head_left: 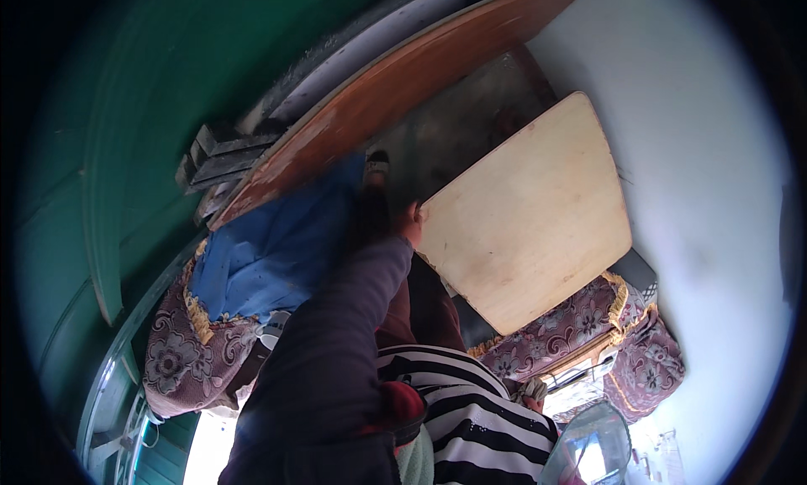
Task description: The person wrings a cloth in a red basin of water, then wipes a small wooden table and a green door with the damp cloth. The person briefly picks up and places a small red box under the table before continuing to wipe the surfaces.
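My left hand (413, 225), at the end of a dark sleeve, is at the left edge of a cream-coloured board (526, 223) with rounded corners, fingers against that edge. The board looks like a small tabletop; whatever is under it is hidden. Lower right, beside my black-and-white striped garment (485, 428), the fingers of my right hand (536, 404) show, closed around a crumpled greyish cloth (524, 390). Most of that hand is hidden by the garment. My sandalled foot (377, 163) stands on the dark floor left of the board.
A long brown wooden panel (378, 88) runs diagonally across the top. Grey wooden pieces (227, 151) lie by the green wall (69, 170). Blue cloth (265, 252) and floral covers (173, 359) lie left; another floral cover (580, 315) lies right, near the white wall (700, 233).
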`<action>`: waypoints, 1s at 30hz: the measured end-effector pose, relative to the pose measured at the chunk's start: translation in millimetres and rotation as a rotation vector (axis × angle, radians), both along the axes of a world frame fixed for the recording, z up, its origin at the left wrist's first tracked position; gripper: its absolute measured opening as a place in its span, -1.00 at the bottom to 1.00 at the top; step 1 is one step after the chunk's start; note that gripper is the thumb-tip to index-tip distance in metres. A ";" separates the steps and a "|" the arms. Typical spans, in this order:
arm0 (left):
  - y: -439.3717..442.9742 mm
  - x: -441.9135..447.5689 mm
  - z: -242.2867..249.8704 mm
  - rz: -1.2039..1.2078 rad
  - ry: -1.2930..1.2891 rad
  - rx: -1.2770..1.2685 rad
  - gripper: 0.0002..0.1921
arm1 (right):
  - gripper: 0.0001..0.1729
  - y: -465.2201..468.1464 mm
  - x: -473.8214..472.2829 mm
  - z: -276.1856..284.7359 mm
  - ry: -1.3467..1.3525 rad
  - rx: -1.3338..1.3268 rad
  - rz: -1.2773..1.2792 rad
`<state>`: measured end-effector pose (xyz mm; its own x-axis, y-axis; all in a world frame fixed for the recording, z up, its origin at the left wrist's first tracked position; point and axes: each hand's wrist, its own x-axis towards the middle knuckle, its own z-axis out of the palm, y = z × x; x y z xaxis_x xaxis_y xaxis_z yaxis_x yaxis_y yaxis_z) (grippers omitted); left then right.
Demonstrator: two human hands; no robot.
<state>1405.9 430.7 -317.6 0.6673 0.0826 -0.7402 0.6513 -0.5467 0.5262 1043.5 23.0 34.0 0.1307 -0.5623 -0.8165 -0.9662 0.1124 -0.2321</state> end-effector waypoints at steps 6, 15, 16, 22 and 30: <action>2.7 12.5 4.3 0.131 0.084 -0.209 -0.60 | -0.66 -2.3 18.5 -7.7 0.116 -0.039 0.304; 2.2 17.3 -7.3 0.175 0.119 -0.210 -0.62 | -0.64 39.0 76.2 5.6 0.080 -0.172 0.897; 2.0 18.6 -6.7 0.151 0.125 -0.197 -0.62 | -0.48 44.6 95.8 -7.1 0.177 -0.101 -0.038; 14.5 26.7 -7.6 0.033 0.067 -0.319 -0.58 | -0.29 2.1 124.2 -67.9 -0.162 -0.085 -0.428; -35.2 78.9 22.5 -0.160 -0.069 -0.145 -0.44 | -0.72 -102.5 160.0 -221.0 -0.107 -0.050 -0.510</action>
<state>1484.8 395.5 -295.1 0.7127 -0.1319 -0.6890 0.5225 -0.5555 0.6469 1203.5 -79.4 -187.0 -0.0891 -0.6142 -0.7841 -0.7621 0.5489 -0.3434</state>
